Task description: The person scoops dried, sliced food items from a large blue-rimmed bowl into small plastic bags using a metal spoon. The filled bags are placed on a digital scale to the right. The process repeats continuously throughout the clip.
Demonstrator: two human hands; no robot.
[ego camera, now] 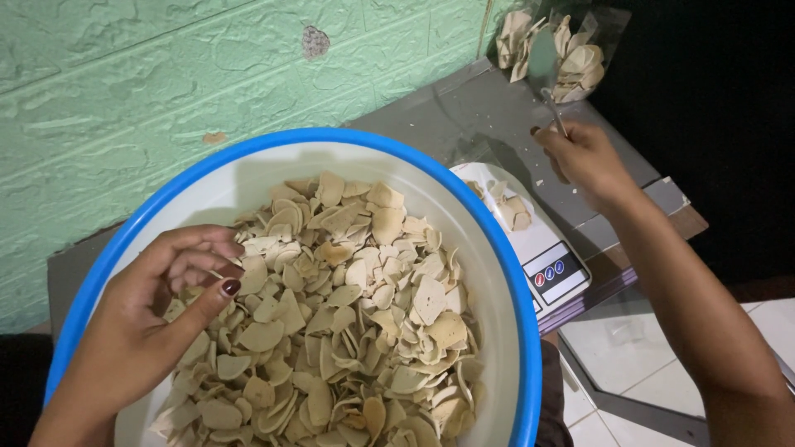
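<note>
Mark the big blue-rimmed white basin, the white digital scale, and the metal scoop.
blue-rimmed white basin (248, 178), head view, bare inner wall.
white digital scale (553, 266), head view, front panel.
metal scoop (544, 56), head view, blade, held by right hand (584, 157).

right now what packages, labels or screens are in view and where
Clear plastic bag of pale beige chips: top right, on the grey table against the wall.
White digital kitchen scale: right of the blue-rimmed basin, with a dark-framed panel and small red and blue round buttons on its front; a few chips lie on it.
</note>
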